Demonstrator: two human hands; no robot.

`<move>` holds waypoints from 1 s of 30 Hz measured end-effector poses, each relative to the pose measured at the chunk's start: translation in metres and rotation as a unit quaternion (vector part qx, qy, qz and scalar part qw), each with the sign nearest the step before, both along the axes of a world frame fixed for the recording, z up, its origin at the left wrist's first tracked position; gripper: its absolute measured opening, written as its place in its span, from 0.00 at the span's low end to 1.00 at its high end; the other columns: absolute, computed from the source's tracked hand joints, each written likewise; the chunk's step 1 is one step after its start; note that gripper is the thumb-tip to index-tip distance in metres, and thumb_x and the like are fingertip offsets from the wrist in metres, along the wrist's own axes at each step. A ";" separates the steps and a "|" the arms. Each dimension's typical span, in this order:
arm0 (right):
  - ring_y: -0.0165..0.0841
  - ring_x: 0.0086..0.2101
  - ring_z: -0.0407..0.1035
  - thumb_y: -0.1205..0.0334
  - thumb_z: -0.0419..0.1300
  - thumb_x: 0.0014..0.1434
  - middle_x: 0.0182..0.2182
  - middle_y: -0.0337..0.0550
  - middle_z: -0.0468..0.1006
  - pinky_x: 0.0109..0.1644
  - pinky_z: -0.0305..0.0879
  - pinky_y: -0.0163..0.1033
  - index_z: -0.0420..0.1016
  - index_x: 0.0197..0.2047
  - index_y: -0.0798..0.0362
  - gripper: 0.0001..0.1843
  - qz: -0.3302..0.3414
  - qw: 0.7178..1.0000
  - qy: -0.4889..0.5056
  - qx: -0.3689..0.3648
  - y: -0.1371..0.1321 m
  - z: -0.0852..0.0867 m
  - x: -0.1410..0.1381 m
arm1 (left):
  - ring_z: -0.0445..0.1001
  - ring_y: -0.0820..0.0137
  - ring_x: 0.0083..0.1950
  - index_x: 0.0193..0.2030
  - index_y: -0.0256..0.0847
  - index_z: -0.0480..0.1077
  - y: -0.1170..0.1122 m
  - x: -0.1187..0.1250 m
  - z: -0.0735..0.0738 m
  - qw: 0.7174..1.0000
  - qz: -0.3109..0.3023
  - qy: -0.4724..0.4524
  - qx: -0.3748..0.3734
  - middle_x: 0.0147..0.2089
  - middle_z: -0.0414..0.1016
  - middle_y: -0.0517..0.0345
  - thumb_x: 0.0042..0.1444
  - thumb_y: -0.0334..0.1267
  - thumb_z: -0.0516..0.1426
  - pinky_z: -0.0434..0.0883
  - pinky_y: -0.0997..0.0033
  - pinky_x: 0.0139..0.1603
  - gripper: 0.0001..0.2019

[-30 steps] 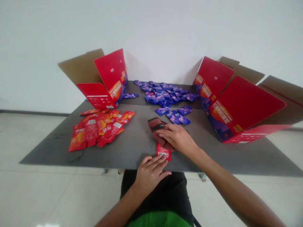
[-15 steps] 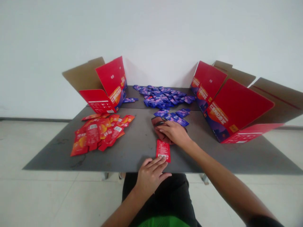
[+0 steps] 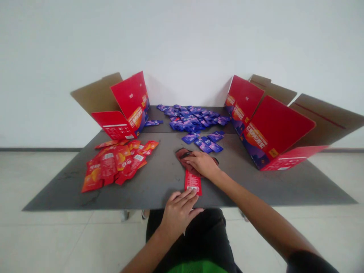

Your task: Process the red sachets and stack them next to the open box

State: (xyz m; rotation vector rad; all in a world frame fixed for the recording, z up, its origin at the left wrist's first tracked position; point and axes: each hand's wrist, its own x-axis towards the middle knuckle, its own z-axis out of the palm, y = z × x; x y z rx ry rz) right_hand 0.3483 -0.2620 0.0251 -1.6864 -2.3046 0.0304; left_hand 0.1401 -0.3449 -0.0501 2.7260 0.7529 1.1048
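Note:
A red pouch (image 3: pixel 193 182) lies flat near the table's front edge, with white print and a barcode facing up. Stretched fingers of my left hand (image 3: pixel 179 210) lie flat across its near end; that hand is open. Over the pouch's far end is a reddish-brown cloth (image 3: pixel 182 154) with a dark edge. My right hand (image 3: pixel 202 163) is closed on this cloth and presses it down, hiding the top of the pouch. Just beyond the cloth lie several loose blue-purple sachets (image 3: pixel 207 143).
A pile of red-orange pouches (image 3: pixel 113 161) is at the left. Many blue-purple sachets (image 3: pixel 190 117) are heaped at the back. Open red cartons stand at the left (image 3: pixel 113 123) and right (image 3: pixel 281 131), flaps raised. The grey table (image 3: pixel 159 178) backs onto a white wall.
My right hand and the cloth have shifted slightly left over the pouch. My left hand stays on the pouch's near end. The whole view has moved a little.

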 end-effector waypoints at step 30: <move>0.39 0.49 0.74 0.51 0.56 0.71 0.48 0.45 0.76 0.55 0.73 0.45 0.78 0.59 0.39 0.17 -0.210 0.905 0.327 0.171 -0.158 -0.050 0.041 | 0.82 0.64 0.39 0.53 0.40 0.78 0.102 0.048 0.064 0.955 0.027 0.012 -0.296 0.43 0.83 0.54 0.51 0.42 0.71 0.76 0.69 0.38 0.22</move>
